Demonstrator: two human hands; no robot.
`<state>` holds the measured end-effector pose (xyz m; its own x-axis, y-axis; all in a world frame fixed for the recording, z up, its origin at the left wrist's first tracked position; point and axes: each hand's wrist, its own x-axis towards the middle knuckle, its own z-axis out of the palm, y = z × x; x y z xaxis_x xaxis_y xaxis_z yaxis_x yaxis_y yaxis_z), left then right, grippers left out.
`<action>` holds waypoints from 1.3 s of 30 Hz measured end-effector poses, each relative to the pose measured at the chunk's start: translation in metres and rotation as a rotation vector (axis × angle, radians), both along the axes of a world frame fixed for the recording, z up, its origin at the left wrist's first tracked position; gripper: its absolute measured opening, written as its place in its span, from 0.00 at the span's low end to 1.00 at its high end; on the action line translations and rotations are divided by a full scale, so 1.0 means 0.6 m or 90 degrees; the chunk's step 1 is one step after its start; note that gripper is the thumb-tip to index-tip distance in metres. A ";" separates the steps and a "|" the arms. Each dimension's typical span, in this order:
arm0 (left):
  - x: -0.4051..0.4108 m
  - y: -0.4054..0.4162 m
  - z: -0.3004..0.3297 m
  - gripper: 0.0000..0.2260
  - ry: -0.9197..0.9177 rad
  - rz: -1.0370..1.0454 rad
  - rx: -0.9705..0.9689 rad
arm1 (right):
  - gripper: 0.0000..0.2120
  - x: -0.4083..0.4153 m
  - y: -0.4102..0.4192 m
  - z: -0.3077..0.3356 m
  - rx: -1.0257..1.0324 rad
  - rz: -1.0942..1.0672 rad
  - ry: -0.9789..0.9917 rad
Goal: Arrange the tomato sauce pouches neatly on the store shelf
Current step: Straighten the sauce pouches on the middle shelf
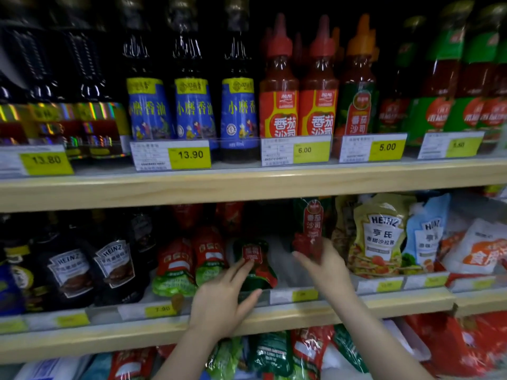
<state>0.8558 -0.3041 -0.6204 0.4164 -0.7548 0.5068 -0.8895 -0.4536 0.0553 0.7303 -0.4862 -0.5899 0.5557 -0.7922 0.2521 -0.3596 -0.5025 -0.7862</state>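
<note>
Left hand (222, 294): fingers (241, 266) lying extended and loose, tips pressing on the front of a small green-and-red tomato sauce pouch (256, 263), thumb spreading out along the front rail; nothing being gripped. This pouch is leaning back near the front edge of the middle shelf (384, 300), roughly mid-length.

Right hand (325, 266): fingers pinching the lower part of a tall red tomato sauce pouch (312, 229), holding it upright just right of the small pouch, apart from it.

Neighbouring stock, same shelf: red-and-green pouches (189, 266) crowding in just left of the left hand; dark Heinz pouches (93, 267) further left; a yellow Heinz salad dressing pouch (380, 234) standing just right of the held pouch, a pale blue Heinz pouch (425, 234) beyond it.

Upper shelf: blue-labelled sesame oil bottles (192, 105) and red ketchup bottles (299, 97) standing behind price tags (189, 154).

Both forearms are reaching up from the lower edge, crossing in front of the bottom shelf.
</note>
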 end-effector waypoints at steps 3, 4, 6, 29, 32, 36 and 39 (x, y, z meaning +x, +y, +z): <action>0.009 0.023 -0.006 0.23 0.006 -0.014 -0.037 | 0.30 -0.001 0.034 -0.009 -0.010 0.090 0.104; 0.011 0.031 -0.011 0.22 -0.003 -0.021 -0.041 | 0.30 0.007 0.043 -0.005 0.004 0.108 0.118; 0.013 0.040 -0.016 0.22 -0.026 -0.035 -0.040 | 0.30 0.031 0.056 0.002 0.048 0.121 0.114; 0.014 0.022 0.027 0.18 0.364 0.036 -0.143 | 0.29 0.067 0.054 0.044 0.510 0.110 -0.038; 0.010 0.005 0.040 0.22 0.482 0.009 -0.123 | 0.30 0.049 0.054 0.044 0.508 0.144 -0.085; -0.013 -0.020 0.047 0.26 0.677 -0.065 -0.233 | 0.27 0.026 0.059 0.035 0.466 0.176 -0.167; -0.017 -0.025 0.045 0.28 0.743 -0.102 -0.273 | 0.25 0.011 0.056 0.035 0.438 0.204 -0.190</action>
